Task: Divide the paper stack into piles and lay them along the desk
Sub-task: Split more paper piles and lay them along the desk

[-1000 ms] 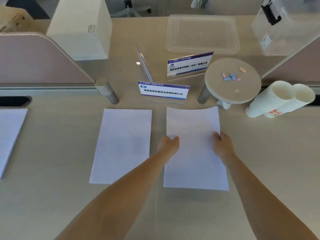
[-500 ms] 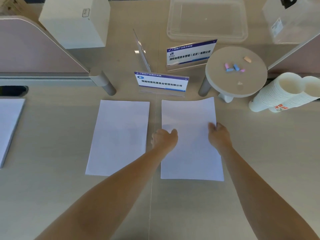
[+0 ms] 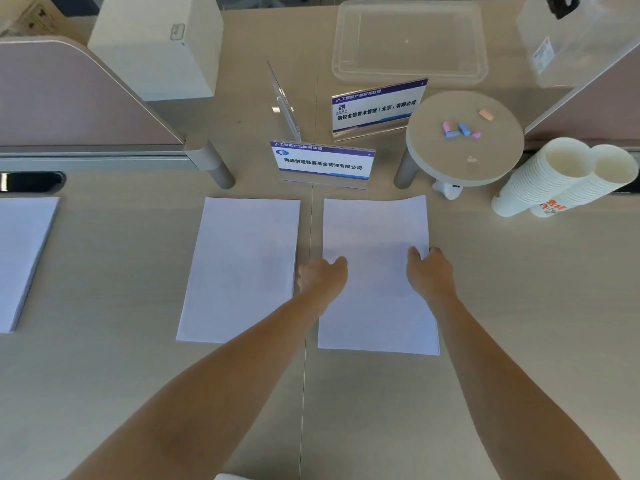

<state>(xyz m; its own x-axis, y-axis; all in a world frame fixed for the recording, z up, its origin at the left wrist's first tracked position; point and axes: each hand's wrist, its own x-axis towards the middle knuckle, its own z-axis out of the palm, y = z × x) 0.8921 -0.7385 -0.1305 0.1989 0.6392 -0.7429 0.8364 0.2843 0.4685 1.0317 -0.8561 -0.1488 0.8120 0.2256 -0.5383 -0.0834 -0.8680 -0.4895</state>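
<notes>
Both hands are on the right pile (image 3: pixel 375 230), which lies flat on the worktop (image 3: pixel 519 306) just in front of the near name card (image 3: pixel 322 164), a bit to its right. L hand (image 3: pixel 322 277) is at the pile's left edge, approx. halfway down: grip closed on it, thumb on top of the sheet, other fingers curled at the edge; can't tell if they reach under the paper. R hand (image 3: pixel 431 271) is at the right edge, same level: thumb on top, fingers curled past the edge, grip pinching the paper. The top sheet's far right corner looks slightly lifted. The middle pile (image 3: pixel 242 265) lies in front of the card & to its left, just beside the held pile w/ a thin strip of worktop between; L knuckles sit right by its edge, contact unclear. The left pile (image 3: pixel 20 254) lies well off to the card's left, partly cut by the frame. Right of the card: a round stand (image 3: pixel 485 161) w/ small coloured bits, then paper cup stacks (image 3: pixel 540 181) on their sides.
</notes>
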